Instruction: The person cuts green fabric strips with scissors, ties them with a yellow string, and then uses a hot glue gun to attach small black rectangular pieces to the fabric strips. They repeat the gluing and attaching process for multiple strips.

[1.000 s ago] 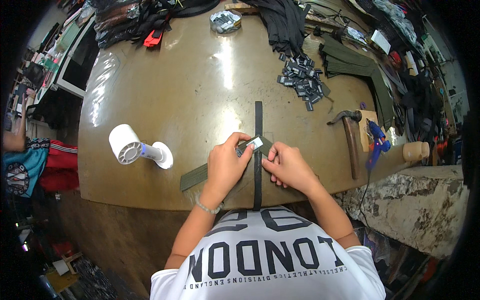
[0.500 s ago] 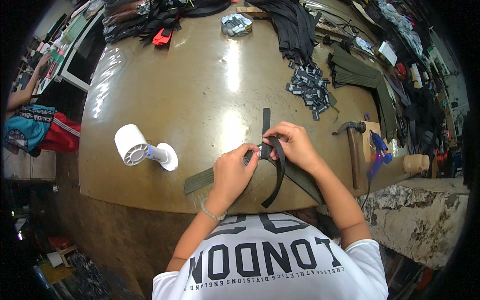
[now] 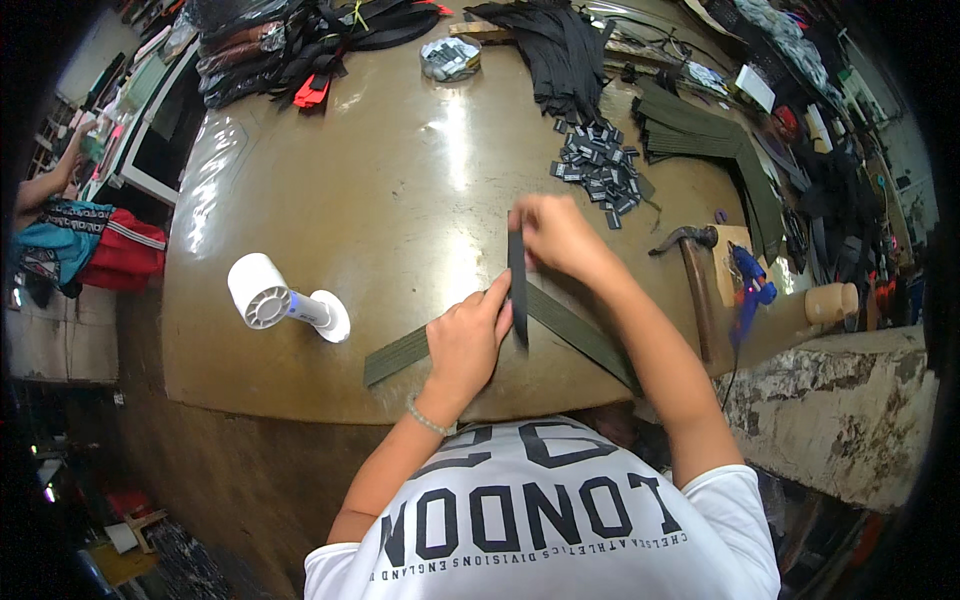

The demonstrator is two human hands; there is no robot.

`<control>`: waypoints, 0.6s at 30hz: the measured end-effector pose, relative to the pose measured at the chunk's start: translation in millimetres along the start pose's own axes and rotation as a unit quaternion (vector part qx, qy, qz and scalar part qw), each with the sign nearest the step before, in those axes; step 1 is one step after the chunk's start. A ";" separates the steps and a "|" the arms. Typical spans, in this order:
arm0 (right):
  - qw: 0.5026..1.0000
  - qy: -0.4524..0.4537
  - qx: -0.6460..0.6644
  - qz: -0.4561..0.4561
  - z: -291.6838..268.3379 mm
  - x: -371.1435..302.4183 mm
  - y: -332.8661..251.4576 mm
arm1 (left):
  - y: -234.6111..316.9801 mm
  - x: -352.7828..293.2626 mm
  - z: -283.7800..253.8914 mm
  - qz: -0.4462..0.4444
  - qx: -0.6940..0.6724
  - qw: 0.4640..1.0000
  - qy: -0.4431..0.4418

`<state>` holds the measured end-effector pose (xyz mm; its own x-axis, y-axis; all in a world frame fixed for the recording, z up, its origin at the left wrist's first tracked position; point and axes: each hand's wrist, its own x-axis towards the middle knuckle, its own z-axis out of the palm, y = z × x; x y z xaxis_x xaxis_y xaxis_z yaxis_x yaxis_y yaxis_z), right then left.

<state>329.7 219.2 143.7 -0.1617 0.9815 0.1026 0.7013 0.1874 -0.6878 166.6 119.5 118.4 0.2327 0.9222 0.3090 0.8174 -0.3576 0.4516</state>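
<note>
My right hand (image 3: 556, 236), a little blurred, is raised beyond my left and closed on a black webbing strap (image 3: 518, 300). The strap runs narrow and nearly straight from those fingers toward me, past my left fingertips. My left hand (image 3: 466, 340), with a beaded bracelet at its wrist, pinches at the middle of an olive-green ribbed strap (image 3: 585, 343). That strap lies bent on the table, one arm slanting left under my hand, the other slanting right. My left fingers and the black strap hide the spot where the two straps meet.
Left stands a white handheld fan (image 3: 262, 290). To the right lie a hammer (image 3: 694, 290), a blue glue gun (image 3: 750, 280) and a tape roll (image 3: 832, 302). Farther off are small dark tags (image 3: 600, 170), black straps (image 3: 550, 60), olive straps (image 3: 690, 130) and a tub (image 3: 450, 62).
My right hand has moved away from me, drawing the black strap from a hanging loop into a straighter line. My left hand stays at the olive strap. The whole view has shifted slightly.
</note>
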 end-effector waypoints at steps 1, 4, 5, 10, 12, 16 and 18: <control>0.993 0.099 -0.046 -0.052 -1.9 1.0 -4.2 | 0.1 -1.0 1.0 0.018 0.025 1.000 -0.003; 0.977 0.205 0.010 -0.060 -18.2 -28.5 3.0 | 0.8 -1.7 4.5 0.044 0.100 0.994 -0.017; 0.969 0.228 -0.084 -0.036 -27.7 -50.7 13.8 | 1.7 -2.3 5.4 0.046 0.116 0.992 -0.014; 0.860 0.225 -0.401 0.222 -53.9 -152.6 79.9 | 1.8 -2.8 3.6 0.015 0.030 0.999 -0.012; 0.884 0.225 -0.311 0.267 -63.7 -157.2 81.8 | -1.3 -1.8 -0.4 -0.027 -0.040 0.999 -0.019; 0.951 0.226 -0.148 0.151 -73.7 -139.4 13.6 | -10.6 2.7 -9.3 -0.122 -0.218 0.968 -0.014; 0.974 0.145 -0.037 0.172 -62.7 -139.9 -32.1 | -11.9 4.0 -11.9 -0.143 -0.263 0.954 0.002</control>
<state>373.3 78.4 196.5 0.2868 0.9545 0.0814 0.7292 -0.1624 -0.6648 151.5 125.7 124.2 0.0363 0.9930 0.1127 0.4693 -0.1165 0.8753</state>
